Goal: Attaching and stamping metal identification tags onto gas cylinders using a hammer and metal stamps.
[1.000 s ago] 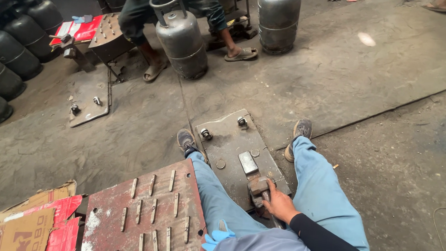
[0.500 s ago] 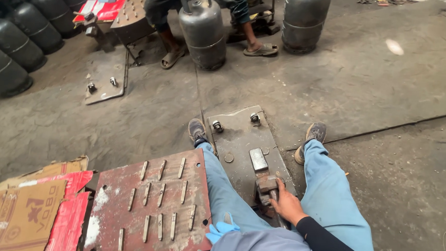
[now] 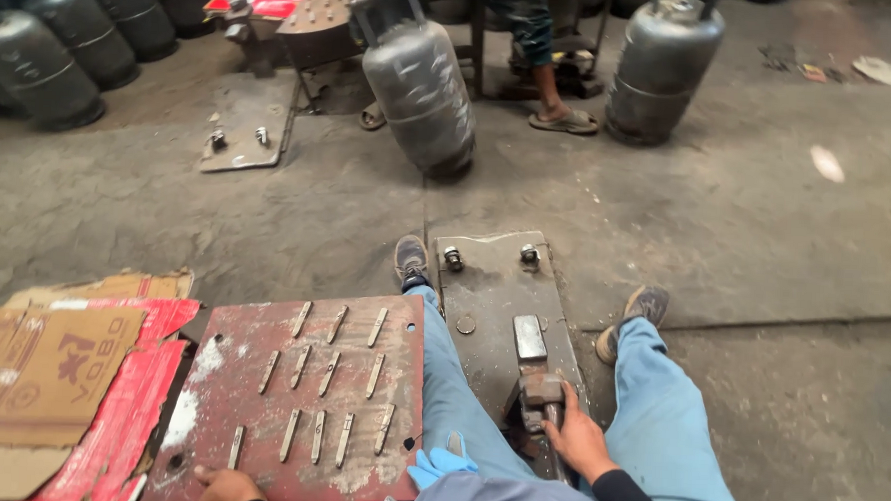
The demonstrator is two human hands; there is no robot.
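The right hand (image 3: 579,442) lies at the near end of the grey steel plate (image 3: 498,313) on the floor between the person's legs; its fingers are wrapped shut round the dark handle of a rusty lever tool (image 3: 541,400) that stands on that plate's near edge; just beyond the tool, toward the plate's middle, sits a small rectangular metal block (image 3: 529,336); two bolts (image 3: 453,257) stand at the plate's far corners. The left hand (image 3: 223,488) rests on the near edge of a red, rust-stained board (image 3: 397,449), close to its near left corner; only the knuckles show at the bottom of the view, so how far those fingers are open cannot be told, nor whether they hold anything. On the board lie rows of short flat metal pieces (image 3: 332,374), set slantwise. Flattened cardboard (image 3: 40,363) lies along the board's left edge. A blue glove (image 3: 438,467) pokes out at the person's lap. Farther off on the floor, a grey gas cylinder (image 3: 419,91) leans tilted beside another person's sandalled foot (image 3: 561,117); a second cylinder (image 3: 664,70) stands upright to its right.
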